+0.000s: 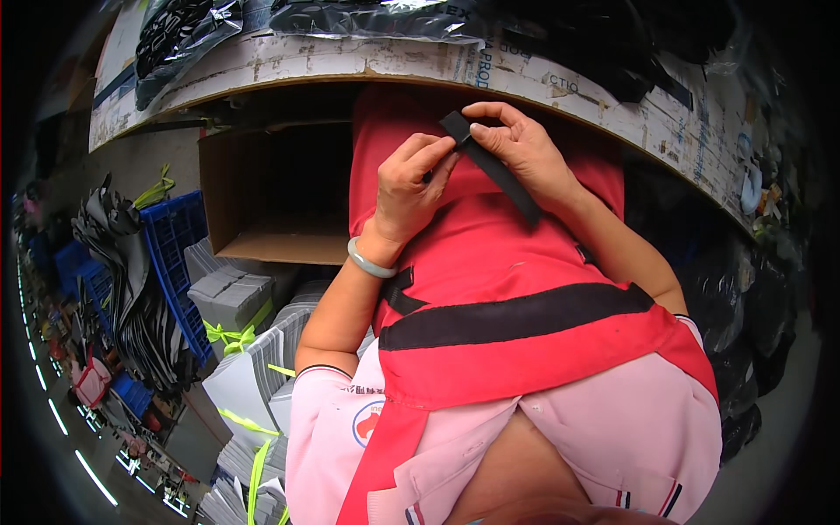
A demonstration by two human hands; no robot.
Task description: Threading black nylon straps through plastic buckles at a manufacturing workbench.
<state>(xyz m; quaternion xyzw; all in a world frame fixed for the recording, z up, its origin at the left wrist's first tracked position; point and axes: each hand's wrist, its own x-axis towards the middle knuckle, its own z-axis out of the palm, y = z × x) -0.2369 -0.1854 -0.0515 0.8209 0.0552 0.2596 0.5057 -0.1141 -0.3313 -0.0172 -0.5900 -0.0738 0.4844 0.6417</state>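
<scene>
A flat black strap (pixel 506 182) lies slantwise over the lap of my red apron (pixel 472 232). Its upper end, by my fingertips, looks doubled over or joined to a short piece; which of the two I cannot tell. My left hand (pixel 409 185), with a pale bangle (pixel 371 259) at the wrist, pinches the strap just below that end. From the other side, the thumb and bent forefinger of my right hand (pixel 525 153) close on the same spot. The strap's lower end hangs loose beside my right wrist.
Just beyond my hands runs the edge of a worn, cardboard-covered table (pixel 350 63) carrying plastic-wrapped black bundles (pixel 376 19). Under it stands an open cardboard box (pixel 278 243). Grey stacks tied with yellow-green strips (pixel 232 293) and a blue crate (pixel 178 254) are at left; dark plastic bags (pixel 722 306) at right.
</scene>
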